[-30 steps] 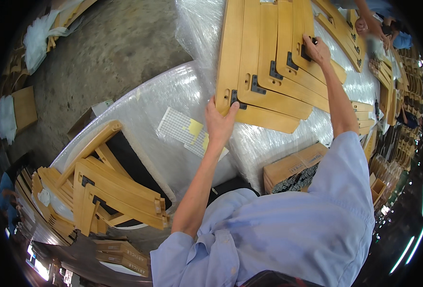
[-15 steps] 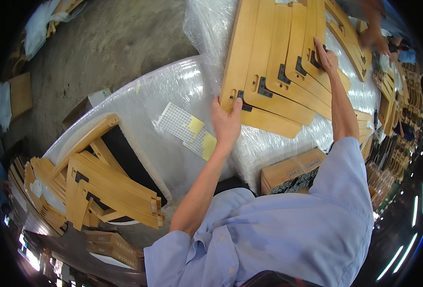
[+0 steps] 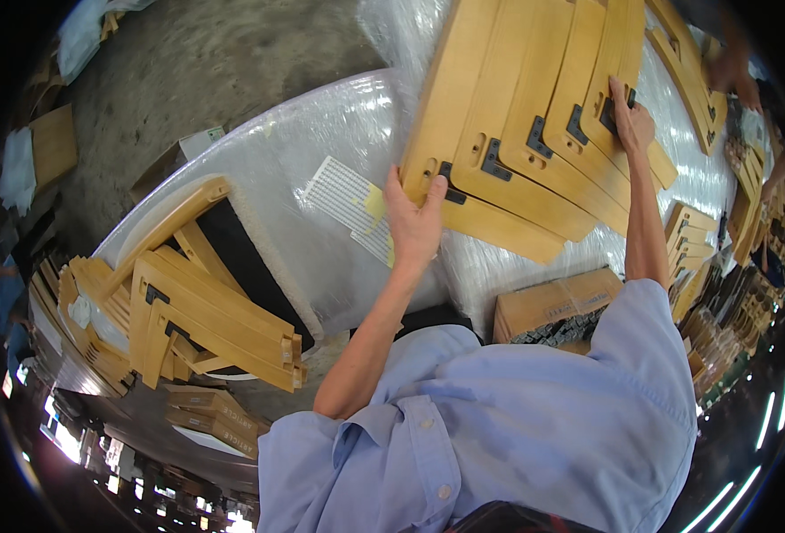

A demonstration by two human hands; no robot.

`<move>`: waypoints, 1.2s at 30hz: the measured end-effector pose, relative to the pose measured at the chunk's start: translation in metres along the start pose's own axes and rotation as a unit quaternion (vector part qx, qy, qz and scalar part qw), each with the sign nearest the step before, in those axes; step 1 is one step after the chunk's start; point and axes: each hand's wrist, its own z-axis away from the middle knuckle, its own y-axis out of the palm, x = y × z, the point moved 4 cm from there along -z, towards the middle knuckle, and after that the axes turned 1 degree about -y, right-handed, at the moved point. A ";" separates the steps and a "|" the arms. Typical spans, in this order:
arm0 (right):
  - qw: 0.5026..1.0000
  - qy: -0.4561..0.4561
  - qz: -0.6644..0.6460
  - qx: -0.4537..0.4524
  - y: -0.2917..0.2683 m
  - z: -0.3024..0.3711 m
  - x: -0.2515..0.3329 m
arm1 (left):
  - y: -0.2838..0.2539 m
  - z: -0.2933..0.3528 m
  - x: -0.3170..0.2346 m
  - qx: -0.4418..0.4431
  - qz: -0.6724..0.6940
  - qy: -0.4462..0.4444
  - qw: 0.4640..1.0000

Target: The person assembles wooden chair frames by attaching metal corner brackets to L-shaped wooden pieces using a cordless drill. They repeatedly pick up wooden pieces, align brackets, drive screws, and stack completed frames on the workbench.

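In the head view, my one feed, the row of wooden frames [image 3: 534, 80] lies ahead of both hands and between them, overlapped like fanned cards on a plastic-wrapped surface [image 3: 321, 133]. The relation I judge matters most is how the hands span that row, one at each end of its line of corners. The long axis of the leftmost frame [image 3: 447, 107] runs from the left hand [image 3: 416, 218] away from the wearer, leaning a little right, and leaves the top of my picture; its other leg angles off rightward and back toward the body.

I see the left hand gripping that frame at its corner, thumb on top just beside a black bracket [image 3: 446, 171], fingers along the outer edge (their tips are hidden from me). The right hand [image 3: 634, 124] reaches farther out, to the rightmost frame [image 3: 623, 44], with fingers on the bracket there; whether it grasps or merely presses, I cannot tell. So the left hand is nearer the leftmost corner, the right nearer the opposite end. Left of the left wrist I have a white gridded sheet [image 3: 333, 185], and nearer the body, a cardboard box [image 3: 534, 306].
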 end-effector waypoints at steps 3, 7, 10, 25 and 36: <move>1.000 0.003 0.023 -0.019 0.008 0.014 0.001 | -0.015 0.007 0.003 -0.008 -0.011 -0.011 1.000; 0.999 -0.005 -0.005 0.046 0.007 0.062 0.014 | -0.046 0.011 0.020 0.003 0.040 -0.020 0.999; 1.000 0.005 -0.009 -0.018 0.018 0.079 0.007 | -0.062 0.013 0.020 0.026 0.056 -0.024 0.998; 0.999 -0.047 -0.023 -0.005 0.025 0.130 0.028 | -0.102 0.036 0.023 0.043 0.106 -0.096 0.989; 0.983 -0.138 -0.051 -0.111 -0.010 0.150 -0.010 | -0.101 0.021 0.037 0.094 0.139 -0.070 0.983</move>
